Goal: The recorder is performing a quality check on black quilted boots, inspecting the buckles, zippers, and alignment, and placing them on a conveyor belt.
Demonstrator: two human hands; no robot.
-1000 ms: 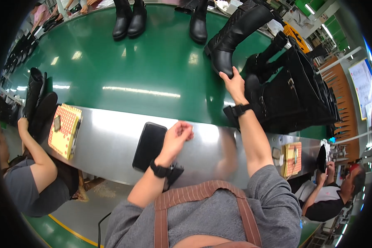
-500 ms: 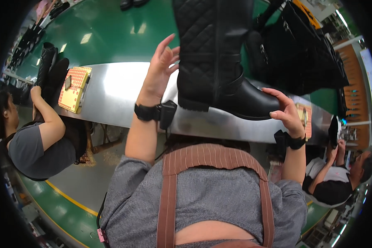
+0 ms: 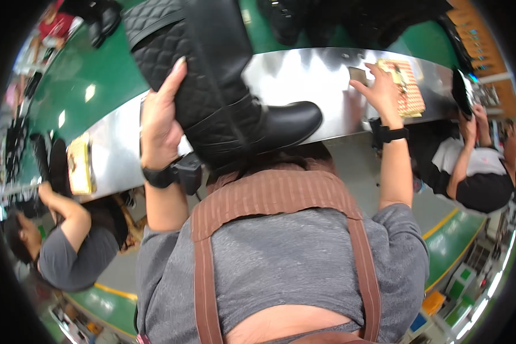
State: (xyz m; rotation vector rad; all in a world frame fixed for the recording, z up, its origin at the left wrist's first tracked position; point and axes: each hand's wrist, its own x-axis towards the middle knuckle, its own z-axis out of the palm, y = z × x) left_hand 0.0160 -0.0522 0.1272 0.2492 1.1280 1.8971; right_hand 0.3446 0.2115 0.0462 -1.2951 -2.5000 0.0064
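"While the left hand is wrapped round something dark, what exactly does it grasp?"

"A black boot — the thumb lies along its quilted shaft, and the other fingers are mostly hidden."

"And where is the boot?"

"Up in front of the chest, just beyond the brown striped apron. Its shaft leans to the left, and its toe points right, over the steel strip of the table. I can't tell whether the heel touches the apron."

"What of the right hand?"

"Nothing in its grasp — the fingers are spread above the steel, near a small brownish block and a yellow stack with red dots. I can't tell whether it touches either."

"Anything around them?"

"Dark boots at the far side, a co-worker in grey on the left, and another in black and white on the right."
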